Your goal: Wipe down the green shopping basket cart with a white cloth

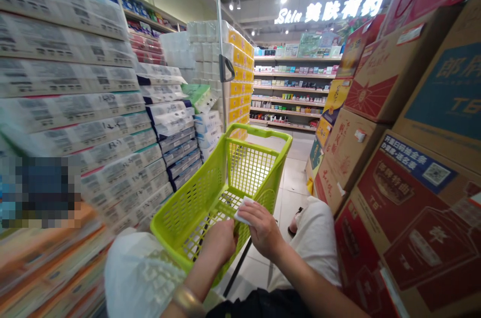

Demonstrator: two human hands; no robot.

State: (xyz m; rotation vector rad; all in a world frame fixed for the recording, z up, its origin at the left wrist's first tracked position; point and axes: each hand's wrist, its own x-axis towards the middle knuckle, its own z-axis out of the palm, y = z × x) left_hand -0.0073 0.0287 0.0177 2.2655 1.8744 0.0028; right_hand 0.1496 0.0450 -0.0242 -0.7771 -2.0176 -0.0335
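A lime-green plastic shopping basket (182, 200) with perforated walls stands between my knees, its inside facing up. My right hand (265, 230) presses a folded white tissue (245, 206) under its fingers at the basket's near right side. Beside it, my left hand (221, 242) is closed in a fist over the near end of the basket. What that fist grips is hidden from view. Bare slatted floor shows inside the basket where my hands do not cover it.
White packs of paper goods (67, 77) are piled high on my left. Stacked cartons (413, 208) rise close on my right. A metal pole (221, 22) stands beyond the basket. Farther off are yellow-sided packs (240, 77) and shelves (293, 90) of small products.
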